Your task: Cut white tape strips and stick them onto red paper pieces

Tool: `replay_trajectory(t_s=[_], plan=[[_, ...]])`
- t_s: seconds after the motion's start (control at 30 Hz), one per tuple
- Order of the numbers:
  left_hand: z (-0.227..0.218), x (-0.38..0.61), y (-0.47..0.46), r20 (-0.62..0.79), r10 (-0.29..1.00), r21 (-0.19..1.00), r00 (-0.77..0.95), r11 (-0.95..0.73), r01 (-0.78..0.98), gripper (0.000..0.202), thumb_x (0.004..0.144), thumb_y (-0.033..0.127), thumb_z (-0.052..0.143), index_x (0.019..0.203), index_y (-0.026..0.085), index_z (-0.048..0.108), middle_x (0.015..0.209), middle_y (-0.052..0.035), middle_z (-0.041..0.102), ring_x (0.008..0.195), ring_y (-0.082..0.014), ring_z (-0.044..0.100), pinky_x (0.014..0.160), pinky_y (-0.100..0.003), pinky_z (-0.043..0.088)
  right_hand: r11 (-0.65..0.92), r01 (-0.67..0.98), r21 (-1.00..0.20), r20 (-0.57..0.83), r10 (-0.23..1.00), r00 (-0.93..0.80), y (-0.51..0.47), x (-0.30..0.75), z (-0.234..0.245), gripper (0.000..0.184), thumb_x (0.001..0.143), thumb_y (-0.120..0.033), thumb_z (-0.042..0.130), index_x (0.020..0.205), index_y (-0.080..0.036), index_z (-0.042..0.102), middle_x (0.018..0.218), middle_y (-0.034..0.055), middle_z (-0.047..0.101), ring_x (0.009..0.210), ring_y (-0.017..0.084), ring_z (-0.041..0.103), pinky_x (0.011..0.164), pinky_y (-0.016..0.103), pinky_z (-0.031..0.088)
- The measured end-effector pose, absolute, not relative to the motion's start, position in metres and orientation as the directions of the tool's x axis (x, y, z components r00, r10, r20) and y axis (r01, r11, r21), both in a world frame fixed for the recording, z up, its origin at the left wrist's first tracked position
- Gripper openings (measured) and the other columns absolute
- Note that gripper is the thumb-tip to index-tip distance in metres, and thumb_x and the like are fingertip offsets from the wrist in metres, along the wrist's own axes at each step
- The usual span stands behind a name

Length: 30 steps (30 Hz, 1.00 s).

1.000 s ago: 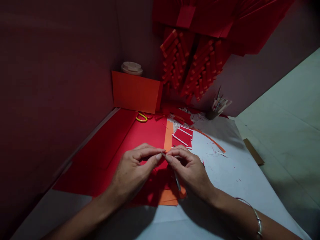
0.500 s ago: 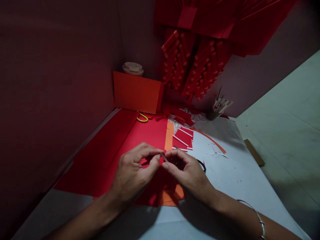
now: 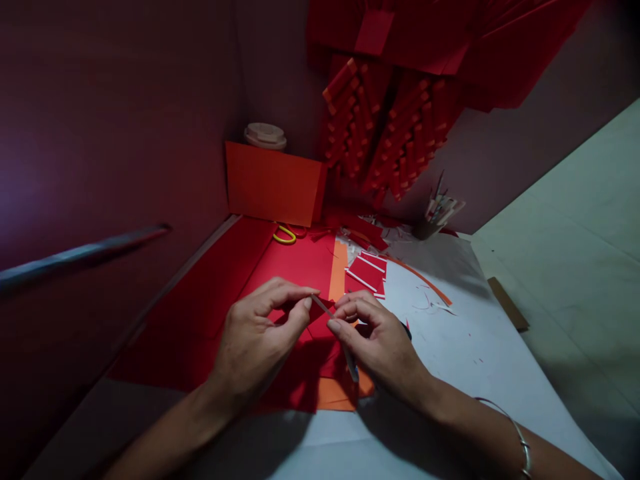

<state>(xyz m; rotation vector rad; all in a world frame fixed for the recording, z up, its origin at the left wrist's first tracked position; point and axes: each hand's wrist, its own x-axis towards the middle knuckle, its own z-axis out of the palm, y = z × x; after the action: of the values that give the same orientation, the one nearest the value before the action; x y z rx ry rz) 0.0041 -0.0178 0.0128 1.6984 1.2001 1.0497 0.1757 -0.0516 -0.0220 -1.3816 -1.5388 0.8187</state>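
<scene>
My left hand (image 3: 257,340) and my right hand (image 3: 377,340) meet over the red paper sheets (image 3: 295,267). Both pinch a thin grey stick (image 3: 333,330) that slants from the left fingertips down past the right palm. A small red paper piece (image 3: 316,321) sits wrapped against the stick between my fingers. My right wrist wears a thin bangle (image 3: 517,437).
Small red cut rectangles (image 3: 367,273) lie just beyond my hands on the white sheet (image 3: 475,347). Yellow-handled scissors (image 3: 284,235), an orange-red folded card (image 3: 273,183), a lidded cup (image 3: 265,135), a holder of sticks (image 3: 437,210) and a hanging red paper decoration (image 3: 385,127) stand behind. A blurred rod (image 3: 80,253) crosses the left.
The stick has tilted so that it runs down past my right palm. A blurred rod has appeared at the left. My hands stay together in the same spot.
</scene>
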Motion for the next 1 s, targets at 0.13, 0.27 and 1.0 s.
replay_trajectory(t_s=[0.13, 0.27, 1.0], plan=[[0.0104, 0.0025, -0.0157, 0.163, 0.964, 0.919, 0.212, -0.226, 0.323, 0.012, 0.082, 0.024, 0.062, 0.085, 0.021, 0.073, 0.082, 0.0016, 0.07, 0.078, -0.0123, 0.065, 0.071, -0.02, 0.046, 0.158, 0.422, -0.893, 0.182, 0.983, 0.018, -0.0493, 0.1773, -0.0247, 0.004, 0.081, -0.023, 0.065, 0.079, -0.02, 0.064, 0.089, 0.003, 0.06, 0.081, 0.016, 0.059, 0.069, 0.028, 0.048], [0.0098, 0.0018, -0.0135, 0.097, 0.968, 0.926, 0.233, -0.174, 0.334, 0.012, 0.082, 0.026, 0.063, 0.085, 0.021, 0.073, 0.082, 0.002, 0.071, 0.079, -0.0127, 0.065, 0.072, -0.02, 0.045, 0.142, 0.461, -0.876, 0.162, 0.987, 0.003, -0.0477, 0.1792, -0.0258, 0.004, 0.08, -0.022, 0.064, 0.078, -0.019, 0.063, 0.086, 0.0027, 0.059, 0.075, 0.016, 0.059, 0.068, 0.029, 0.048], [0.0084, 0.0022, -0.0093, -0.018, 0.972, 0.97, 0.235, -0.041, 0.241, 0.015, 0.081, 0.031, 0.064, 0.086, 0.022, 0.074, 0.083, 0.0015, 0.073, 0.078, -0.0133, 0.066, 0.068, -0.017, 0.049, -0.054, 0.288, -0.956, -0.05, 0.999, 0.021, -0.0486, 0.1809, -0.023, 0.009, 0.079, -0.027, 0.063, 0.083, -0.019, 0.063, 0.076, 0.0008, 0.06, 0.062, 0.014, 0.057, 0.058, 0.026, 0.048]])
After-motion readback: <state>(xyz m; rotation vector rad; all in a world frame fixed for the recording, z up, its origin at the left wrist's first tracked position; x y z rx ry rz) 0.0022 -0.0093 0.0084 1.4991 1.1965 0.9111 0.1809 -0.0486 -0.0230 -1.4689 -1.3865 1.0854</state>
